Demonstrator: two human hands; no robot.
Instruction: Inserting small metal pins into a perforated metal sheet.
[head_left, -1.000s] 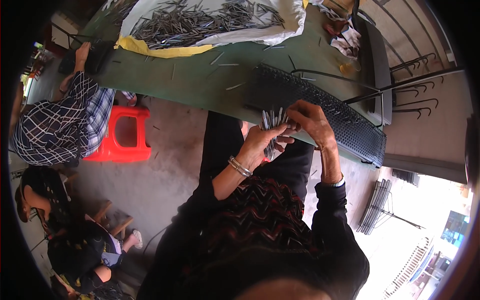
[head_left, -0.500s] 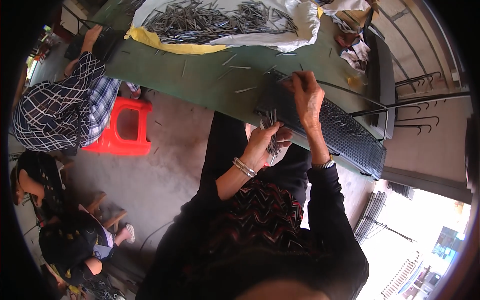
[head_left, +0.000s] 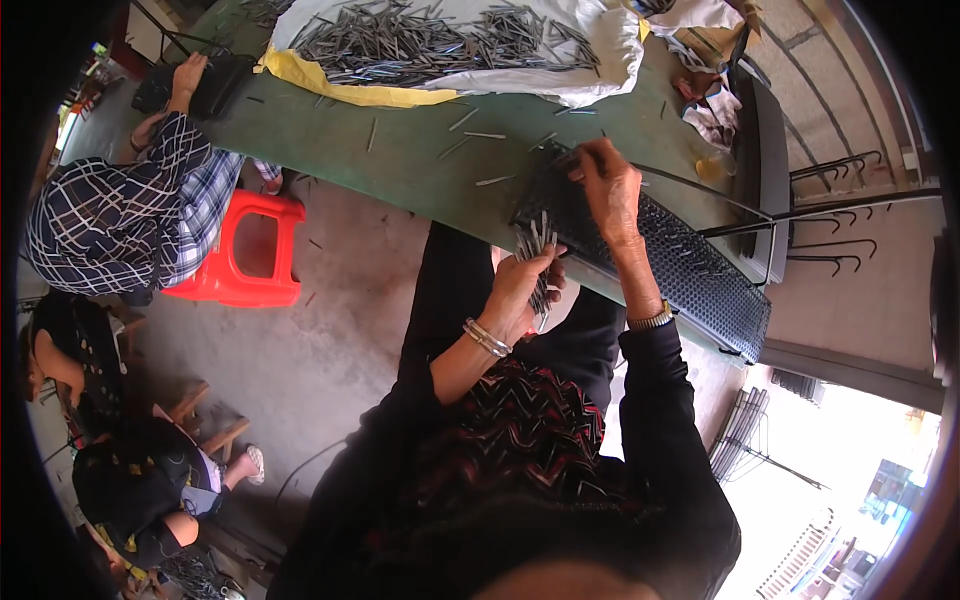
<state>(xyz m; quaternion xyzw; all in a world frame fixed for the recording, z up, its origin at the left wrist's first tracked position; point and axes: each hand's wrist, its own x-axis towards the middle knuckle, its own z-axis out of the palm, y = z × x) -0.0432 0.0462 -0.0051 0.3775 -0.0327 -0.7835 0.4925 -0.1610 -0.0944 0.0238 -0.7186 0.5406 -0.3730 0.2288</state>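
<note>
My left hand is closed round a bundle of thin grey metal rods, whose ends stick out above and below the fingers. Just right of it, my right hand hovers over the upper end of a long black perforated tray. Its thumb and fingers are pinched together; whatever they hold is too small to make out. Small rods show in the tray's holes along its right part. A big heap of the same rods lies on a white and yellow sack at the far side of the green table.
Loose rods are scattered on the table. At left a person in a checked shirt works beside a red plastic stool. More people sit lower left. Black metal bars cross the right side, near crumpled cloth gloves.
My right hand has shifted slightly down and left over the tray, its fingers turning. My left hand keeps the rod bundle, now fanned a little differently.
</note>
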